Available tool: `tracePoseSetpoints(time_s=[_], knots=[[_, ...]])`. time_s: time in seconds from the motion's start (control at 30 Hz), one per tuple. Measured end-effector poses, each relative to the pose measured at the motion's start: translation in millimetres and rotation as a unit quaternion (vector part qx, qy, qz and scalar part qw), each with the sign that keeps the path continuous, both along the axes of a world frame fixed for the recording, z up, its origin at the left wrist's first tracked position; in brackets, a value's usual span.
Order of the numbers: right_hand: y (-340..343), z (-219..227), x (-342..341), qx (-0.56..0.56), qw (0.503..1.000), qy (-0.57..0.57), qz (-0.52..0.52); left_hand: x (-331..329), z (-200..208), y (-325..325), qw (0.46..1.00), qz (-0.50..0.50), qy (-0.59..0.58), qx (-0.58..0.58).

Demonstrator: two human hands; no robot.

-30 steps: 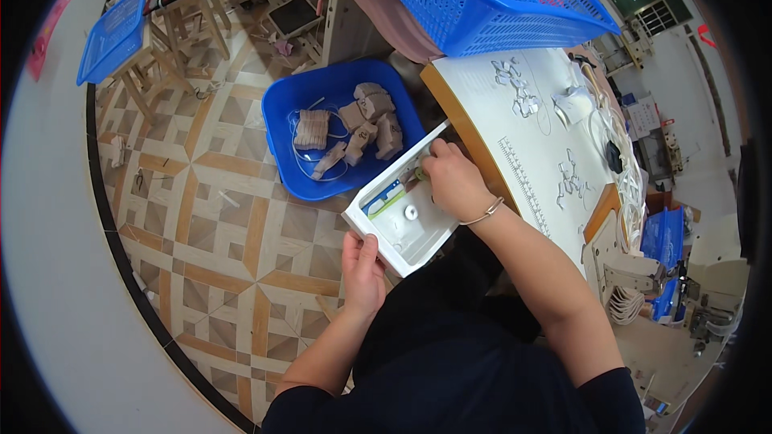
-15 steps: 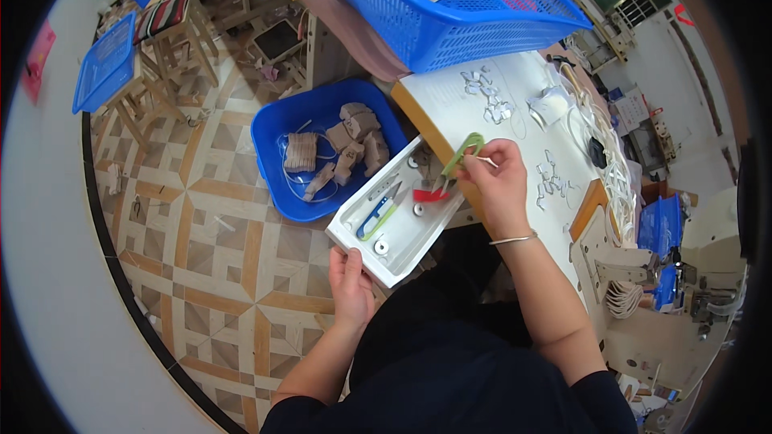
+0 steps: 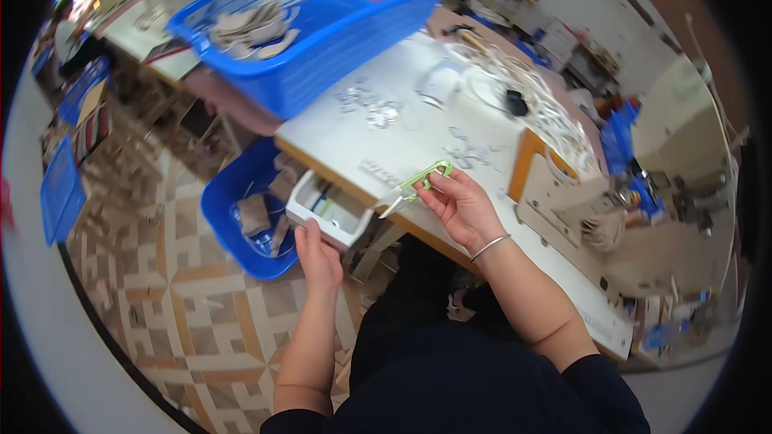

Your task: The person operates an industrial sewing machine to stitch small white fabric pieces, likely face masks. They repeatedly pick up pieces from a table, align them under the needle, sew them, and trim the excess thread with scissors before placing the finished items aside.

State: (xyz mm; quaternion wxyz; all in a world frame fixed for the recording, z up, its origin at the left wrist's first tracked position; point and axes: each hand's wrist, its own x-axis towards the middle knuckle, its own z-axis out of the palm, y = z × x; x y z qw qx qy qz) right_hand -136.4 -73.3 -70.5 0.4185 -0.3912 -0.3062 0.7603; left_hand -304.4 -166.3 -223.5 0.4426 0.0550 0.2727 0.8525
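My right hand (image 3: pixel 458 205) holds a pair of small green thread snips (image 3: pixel 416 186) over the front edge of the white worktable (image 3: pixel 418 145), blades pointing left. My left hand (image 3: pixel 318 255) rests against the front of a white drawer (image 3: pixel 331 210) that sticks out only a little from under the table. Small tools lie inside the drawer, partly hidden by the tabletop.
A big blue mesh basket (image 3: pixel 322 24) with pale cut pieces stands on the table's far left. A blue tub (image 3: pixel 241 217) of fabric pieces sits on the patterned floor beside the drawer. A sewing machine (image 3: pixel 579 201) is at right, with small metal parts scattered on the table.
The drawer has slid back under the table with my left hand on its front. My right hand lifted the green snips out and now holds them above the table edge.
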Motion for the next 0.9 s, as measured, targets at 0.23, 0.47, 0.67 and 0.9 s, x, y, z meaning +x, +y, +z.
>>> tracePoseSetpoints(time_s=[0.23,0.47,0.67,0.9], knots=[[-42,3,146,0.082,0.979,-0.068,-0.175,0,-41,84,0.995,-0.088,-0.043,0.016],[-96,-38,291,0.201,0.833,-0.446,-0.259,10,-5,83,0.968,0.008,0.109,-0.227],[-94,-13,284,0.422,0.536,-0.706,-0.189,91,82,46,0.886,0.202,0.386,-0.156],[-79,-37,323,0.475,0.527,-0.692,-0.134,200,134,38,0.651,-0.045,0.743,0.149]])
